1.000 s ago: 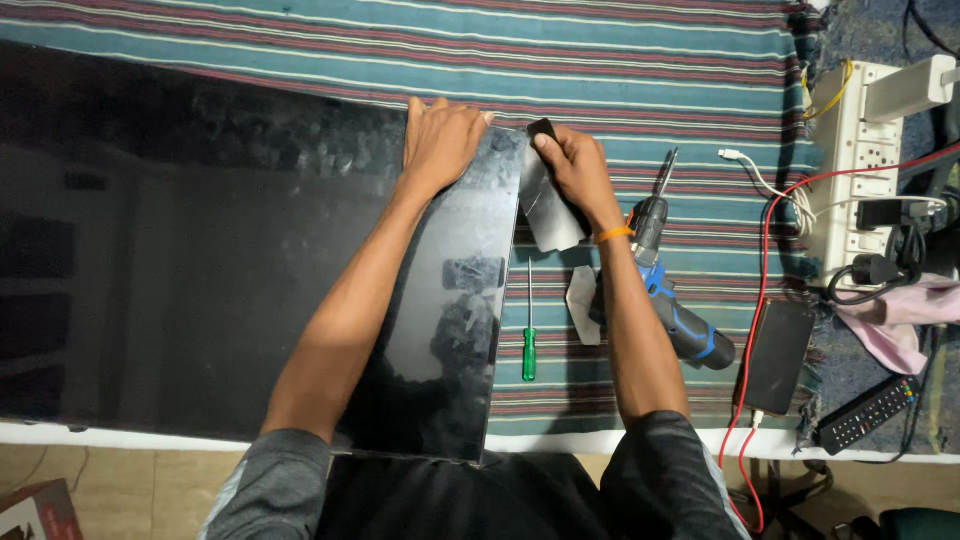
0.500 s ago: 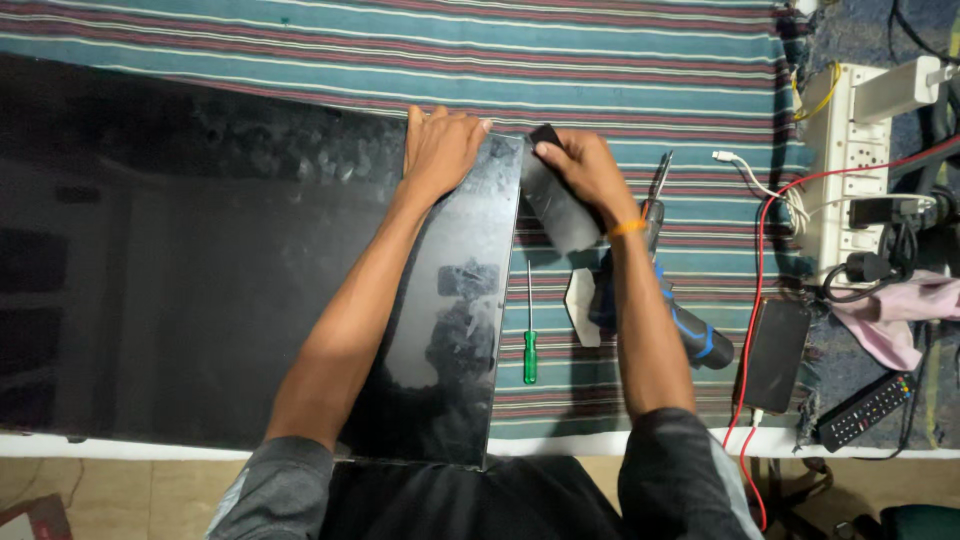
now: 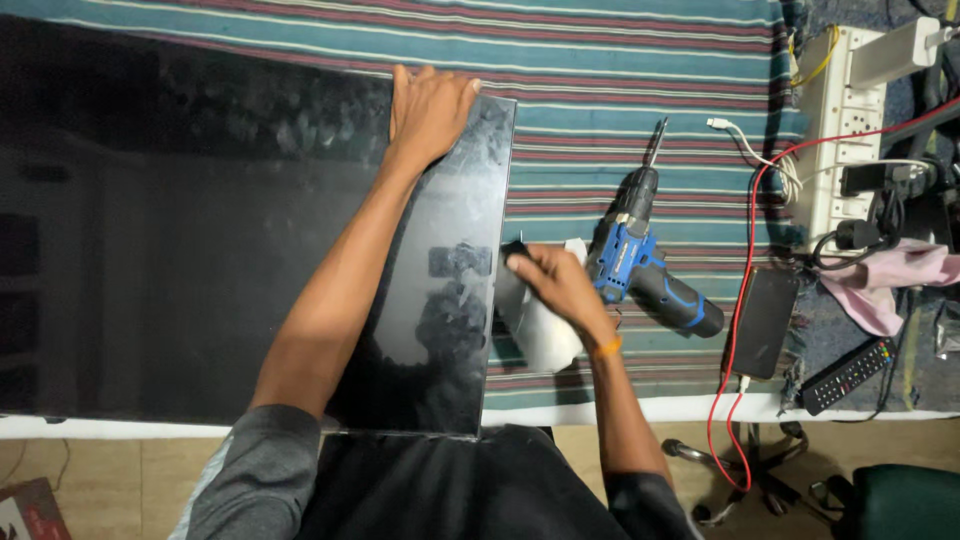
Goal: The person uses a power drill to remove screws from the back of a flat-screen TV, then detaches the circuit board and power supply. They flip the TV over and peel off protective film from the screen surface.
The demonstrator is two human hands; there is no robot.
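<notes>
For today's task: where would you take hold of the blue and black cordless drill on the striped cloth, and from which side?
Grip the cordless drill by its handle, the blue and black limb slanting toward the lower right. Come from above on the right, likely easiest for the right hand beside it. The bit points away toward the top, and the handle's end lies close to a dark phone.

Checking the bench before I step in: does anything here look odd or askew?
The glossy black panel overhangs the table's near edge, steadied by the left hand. The right hand presses a pale sheet at its side. Cables tangle rightward.
</notes>
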